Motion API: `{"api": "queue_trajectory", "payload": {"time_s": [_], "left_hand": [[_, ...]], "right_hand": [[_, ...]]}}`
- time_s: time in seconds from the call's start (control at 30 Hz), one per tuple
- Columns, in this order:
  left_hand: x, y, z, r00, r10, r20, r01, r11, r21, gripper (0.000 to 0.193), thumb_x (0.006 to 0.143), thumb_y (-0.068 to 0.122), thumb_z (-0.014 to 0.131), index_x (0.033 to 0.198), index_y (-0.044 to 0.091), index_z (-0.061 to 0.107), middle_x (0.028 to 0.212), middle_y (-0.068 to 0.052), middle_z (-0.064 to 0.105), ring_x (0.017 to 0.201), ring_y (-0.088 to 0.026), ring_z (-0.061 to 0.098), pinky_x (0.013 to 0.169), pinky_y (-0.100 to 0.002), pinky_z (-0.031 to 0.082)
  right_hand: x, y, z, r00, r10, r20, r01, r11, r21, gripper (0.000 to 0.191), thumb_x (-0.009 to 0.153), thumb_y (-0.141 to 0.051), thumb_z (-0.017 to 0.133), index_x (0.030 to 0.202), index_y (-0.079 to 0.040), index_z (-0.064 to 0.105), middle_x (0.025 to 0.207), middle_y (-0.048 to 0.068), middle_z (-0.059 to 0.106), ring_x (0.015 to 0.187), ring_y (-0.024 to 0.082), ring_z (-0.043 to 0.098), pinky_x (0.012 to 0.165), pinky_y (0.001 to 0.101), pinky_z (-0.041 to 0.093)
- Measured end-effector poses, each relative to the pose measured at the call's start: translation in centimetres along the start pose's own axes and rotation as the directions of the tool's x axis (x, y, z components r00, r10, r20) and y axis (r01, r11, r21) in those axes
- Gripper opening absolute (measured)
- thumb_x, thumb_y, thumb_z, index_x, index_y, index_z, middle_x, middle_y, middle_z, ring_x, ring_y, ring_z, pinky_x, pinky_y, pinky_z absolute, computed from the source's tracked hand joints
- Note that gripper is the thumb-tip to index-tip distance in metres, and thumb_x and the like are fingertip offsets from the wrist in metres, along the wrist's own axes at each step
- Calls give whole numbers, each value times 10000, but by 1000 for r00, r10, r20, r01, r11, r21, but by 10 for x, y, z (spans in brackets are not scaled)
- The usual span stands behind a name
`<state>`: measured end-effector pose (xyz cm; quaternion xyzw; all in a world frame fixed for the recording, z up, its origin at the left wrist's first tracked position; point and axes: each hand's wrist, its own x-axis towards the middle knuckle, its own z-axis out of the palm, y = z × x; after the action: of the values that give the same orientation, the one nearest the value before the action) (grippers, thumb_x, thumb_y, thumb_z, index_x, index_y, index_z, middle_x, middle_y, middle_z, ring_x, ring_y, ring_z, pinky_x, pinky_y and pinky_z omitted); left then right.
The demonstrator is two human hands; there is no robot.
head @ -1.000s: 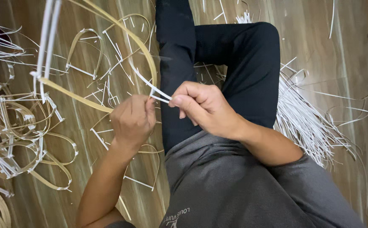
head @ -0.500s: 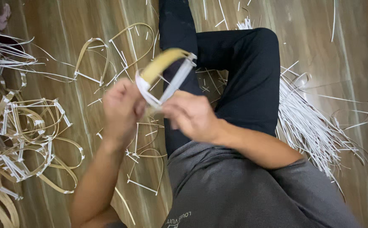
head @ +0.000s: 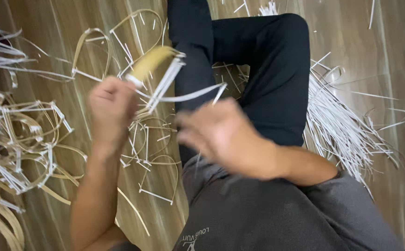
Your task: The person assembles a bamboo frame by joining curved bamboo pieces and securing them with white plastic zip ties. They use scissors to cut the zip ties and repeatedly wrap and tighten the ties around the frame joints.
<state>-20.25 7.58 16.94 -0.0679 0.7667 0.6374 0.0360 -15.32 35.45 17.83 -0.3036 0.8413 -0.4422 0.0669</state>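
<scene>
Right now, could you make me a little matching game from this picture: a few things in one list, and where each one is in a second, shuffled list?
Things:
1. tan bent cane strip
2. loose bundle of straight white strips
3. pile of finished tan-and-white loops
4. single white strip

Places:
A. on the wooden floor at the picture's left edge
B. on the floor beside the black trouser leg, picture right
C. gripped in the left hand
D. running from the cane strip toward the blurred right hand

Pairs: 1-C, 2-B, 3-A, 4-D
</scene>
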Motion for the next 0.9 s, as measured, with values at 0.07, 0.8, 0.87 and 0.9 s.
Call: {"api": "queue_trajectory", "payload": {"time_s": [0.07, 0.8, 0.87, 0.9], "left_hand": [[-16, 1, 9, 998, 18, 66, -21, 999, 36, 226, 1043, 140, 658, 828, 94, 602, 700, 71, 581, 604, 2, 478, 517, -184, 340], [-9, -3, 2, 881, -193, 431, 264, 958, -110, 189, 997, 158, 695, 867, 38, 628, 694, 0, 639, 559, -17, 516, 490, -184, 370], [-4, -3, 0, 840, -303, 449, 397, 908, -131, 204, 1010, 189, 651, 878, 33, 657, 674, -7, 646, 515, -14, 486, 458, -177, 344], [-1, -3, -1, 835, -308, 456, 405, 905, -132, 198, 1013, 182, 645, 892, 27, 673, 674, -11, 649, 512, -16, 490, 454, -176, 346]], "right_hand": [[10, -9, -14, 978, -100, -185, 75, 988, -138, 371, 938, -301, 754, 1192, -34, 715, 998, 111, 739, 1070, 286, 627, 929, 456, 422], [38, 49, 84, 967, 221, 127, -237, 597, 767, 191, 1055, -167, 607, 1010, -9, 703, 732, -10, 655, 662, 30, 587, 600, 210, 473], [47, 64, 93, 966, 232, 118, -246, 662, 708, 220, 1081, -157, 615, 943, -10, 704, 722, -8, 665, 652, 37, 593, 592, 209, 470], [52, 70, 96, 963, 242, 117, -255, 687, 680, 247, 1094, -153, 620, 910, -11, 705, 717, -7, 669, 648, 41, 596, 588, 209, 468]]}}
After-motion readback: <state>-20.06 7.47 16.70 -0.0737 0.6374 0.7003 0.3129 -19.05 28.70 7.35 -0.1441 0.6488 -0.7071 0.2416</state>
